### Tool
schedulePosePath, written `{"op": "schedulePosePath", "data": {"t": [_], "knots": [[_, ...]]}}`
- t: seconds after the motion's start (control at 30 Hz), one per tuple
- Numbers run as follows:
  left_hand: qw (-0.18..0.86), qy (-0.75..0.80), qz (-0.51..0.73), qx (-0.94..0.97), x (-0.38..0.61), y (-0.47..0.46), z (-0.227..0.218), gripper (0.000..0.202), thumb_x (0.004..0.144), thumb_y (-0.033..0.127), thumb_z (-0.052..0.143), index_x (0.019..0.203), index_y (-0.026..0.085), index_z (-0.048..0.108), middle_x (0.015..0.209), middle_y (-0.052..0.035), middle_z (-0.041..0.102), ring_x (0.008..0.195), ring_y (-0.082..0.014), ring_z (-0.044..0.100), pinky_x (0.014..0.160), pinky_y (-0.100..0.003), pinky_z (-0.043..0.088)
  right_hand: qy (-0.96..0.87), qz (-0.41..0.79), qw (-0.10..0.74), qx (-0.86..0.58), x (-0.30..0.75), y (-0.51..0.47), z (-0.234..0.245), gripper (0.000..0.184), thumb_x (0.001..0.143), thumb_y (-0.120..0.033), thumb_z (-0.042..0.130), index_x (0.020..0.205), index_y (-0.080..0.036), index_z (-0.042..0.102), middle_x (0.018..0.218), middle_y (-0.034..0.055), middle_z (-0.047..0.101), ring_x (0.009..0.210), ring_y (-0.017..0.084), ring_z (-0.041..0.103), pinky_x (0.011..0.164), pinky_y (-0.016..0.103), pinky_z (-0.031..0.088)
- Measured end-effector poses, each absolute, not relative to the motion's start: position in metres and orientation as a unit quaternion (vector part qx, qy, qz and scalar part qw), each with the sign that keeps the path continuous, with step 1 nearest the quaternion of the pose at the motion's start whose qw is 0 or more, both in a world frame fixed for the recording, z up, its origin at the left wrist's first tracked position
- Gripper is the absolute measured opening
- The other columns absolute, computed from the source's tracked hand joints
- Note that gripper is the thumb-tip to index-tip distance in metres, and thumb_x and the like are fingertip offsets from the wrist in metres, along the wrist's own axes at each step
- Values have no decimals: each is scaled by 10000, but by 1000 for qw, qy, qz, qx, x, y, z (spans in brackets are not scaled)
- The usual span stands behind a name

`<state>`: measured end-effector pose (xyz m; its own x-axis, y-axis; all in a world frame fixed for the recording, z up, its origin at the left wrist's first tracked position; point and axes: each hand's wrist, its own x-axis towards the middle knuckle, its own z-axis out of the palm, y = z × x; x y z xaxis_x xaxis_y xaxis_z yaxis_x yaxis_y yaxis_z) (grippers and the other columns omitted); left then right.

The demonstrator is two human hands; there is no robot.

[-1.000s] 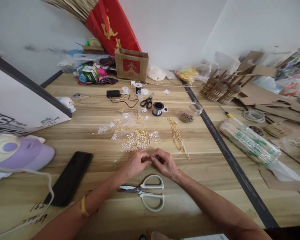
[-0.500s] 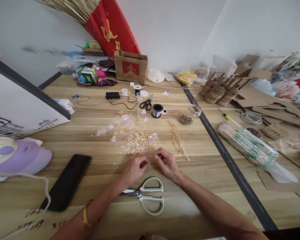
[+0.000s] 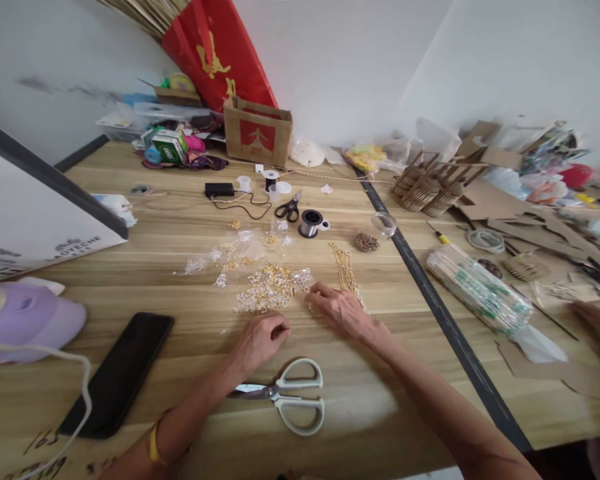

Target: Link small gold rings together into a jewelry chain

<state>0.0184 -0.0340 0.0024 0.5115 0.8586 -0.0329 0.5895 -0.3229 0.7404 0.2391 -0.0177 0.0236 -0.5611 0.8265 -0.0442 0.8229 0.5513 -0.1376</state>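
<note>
Left hand (image 3: 260,337) is curled closed near the pile of gold findings (image 3: 267,290); any content is hidden by my fingers. Right hand (image 3: 343,310) lies loosely open, fingertips at the pile's edge, partly covering the gold chains (image 3: 345,267).

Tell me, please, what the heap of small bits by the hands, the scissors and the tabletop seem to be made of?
The heap of small bits looks like shiny gold and silver metal findings, judging by the glints, though plated plastic cannot be ruled out. The scissors have bright steel-looking blades and pale, matte handles, probably plastic. The tabletop shows light wood grain with a smooth finish; solid wood or laminate cannot be told.
</note>
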Motion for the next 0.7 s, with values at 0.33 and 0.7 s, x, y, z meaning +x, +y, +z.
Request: {"op": "schedulePosePath", "data": {"t": [0.33,0.7], "knots": [[353,469,177,790,13,-30,1,122,794,145,560,692,154,628,676,-12,636,625,-132,553,614,-224,388,-930,-12,-122,-347,233,6,32,178,905,-54,419,905,-134,578,914,75,575,715,137,553,498,233,314],[353,472,182,787,10,-29,-2,113,782,130,563,693,149,631,668,-11,637,615,-130,549,605,-225,380,-935,-12,-151,-321,237,8,35,175,904,-36,404,939,-111,558,970,100,570,744,145,551,511,239,337]]}}
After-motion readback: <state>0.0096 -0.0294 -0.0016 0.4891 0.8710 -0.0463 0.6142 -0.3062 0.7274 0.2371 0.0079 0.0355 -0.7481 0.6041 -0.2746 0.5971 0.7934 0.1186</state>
